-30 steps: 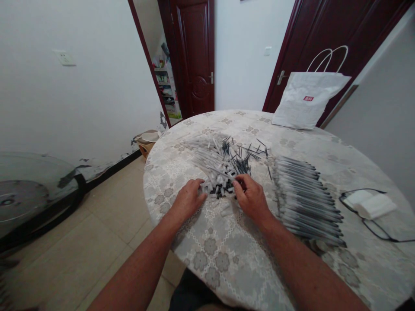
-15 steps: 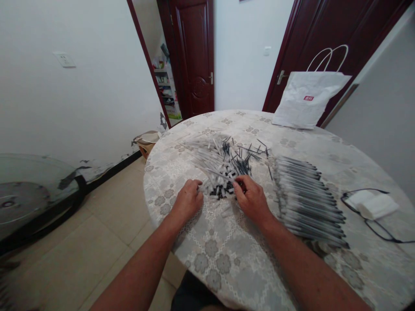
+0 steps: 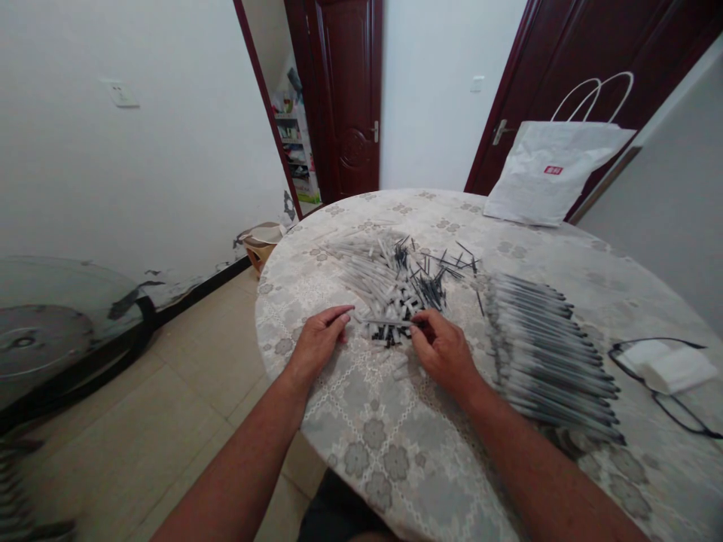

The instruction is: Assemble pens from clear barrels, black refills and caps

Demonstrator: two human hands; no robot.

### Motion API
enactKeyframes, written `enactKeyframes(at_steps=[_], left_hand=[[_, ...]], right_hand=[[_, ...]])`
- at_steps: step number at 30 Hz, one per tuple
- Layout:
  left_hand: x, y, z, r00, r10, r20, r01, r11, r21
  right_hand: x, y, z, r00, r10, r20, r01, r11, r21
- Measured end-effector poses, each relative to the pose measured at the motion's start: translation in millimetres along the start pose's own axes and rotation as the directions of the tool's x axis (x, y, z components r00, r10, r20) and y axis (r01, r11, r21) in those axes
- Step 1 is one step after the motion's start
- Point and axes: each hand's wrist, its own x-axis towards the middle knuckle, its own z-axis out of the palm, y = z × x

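A heap of loose pen parts [image 3: 395, 282], with clear barrels, thin dark refills and small black caps, lies in the middle of a round table [image 3: 395, 444] under a patterned cloth. My left hand [image 3: 316, 342] pinches the left end of a thin pen barrel [image 3: 384, 322]. My right hand [image 3: 443, 350] pinches its right end, so the piece spans between both hands just in front of the heap. A long row of assembled pens [image 3: 547, 350] lies to the right of my right hand.
A white paper bag [image 3: 556, 177] stands at the table's far edge before a dark red door. A white charger with a black cable [image 3: 666, 369] lies at the right. A glass tabletop [image 3: 50, 331] leans at the left on the tiled floor.
Both hands have drawn back from the heap and now hold one thin pen piece stretched between them. The view has shifted slightly left.
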Motion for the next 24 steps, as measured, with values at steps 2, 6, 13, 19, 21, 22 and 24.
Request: enactKeyframes(at_steps=[2, 6, 13, 19, 21, 22, 24], left_hand=[[-0.3, 1.5, -0.8, 1.0, -0.01, 0.015, 0.009, 1.0, 0.008], [-0.3, -0.1, 1.6, 0.998, -0.057, 0.029, 0.059, 0.993, -0.102], [-0.3, -3.3, 2.6, 0.989, -0.124, 0.083, 0.147, 0.918, -0.369], [-2.5, -4.2, 1.4, 0.969, -0.097, 0.227, 0.166, 0.936, -0.309], [-2.7, -5.6, 1.2, 0.963, -0.072, 0.261, 0.148, 0.947, -0.285], [-2.8, -6.0, 0.8, 0.958, -0.056, 0.28, 0.134, 0.955, -0.266], [-3.1, -5.5, -0.2, 0.947, -0.033, 0.32, 0.111, 0.967, -0.228]], right_hand=[[-0.2, -0.9, -0.9, 0.999, 0.033, -0.012, -0.033, 0.999, 0.021], [-0.1, -1.4, -2.6, 0.995, 0.092, -0.031, -0.09, 0.994, 0.068], [-2.6, -1.7, 1.5, 0.997, 0.082, 0.005, -0.082, 0.991, 0.108], [-4.0, -1.4, 4.4, 0.996, 0.083, 0.019, -0.084, 0.99, 0.114], [-4.1, -1.4, 4.2, 0.996, 0.093, 0.013, -0.094, 0.989, 0.115], [-4.2, -1.3, 4.1, 0.995, 0.096, 0.009, -0.096, 0.988, 0.117], [-4.9, -1.1, 4.0, 0.995, 0.099, 0.005, -0.099, 0.987, 0.131]])
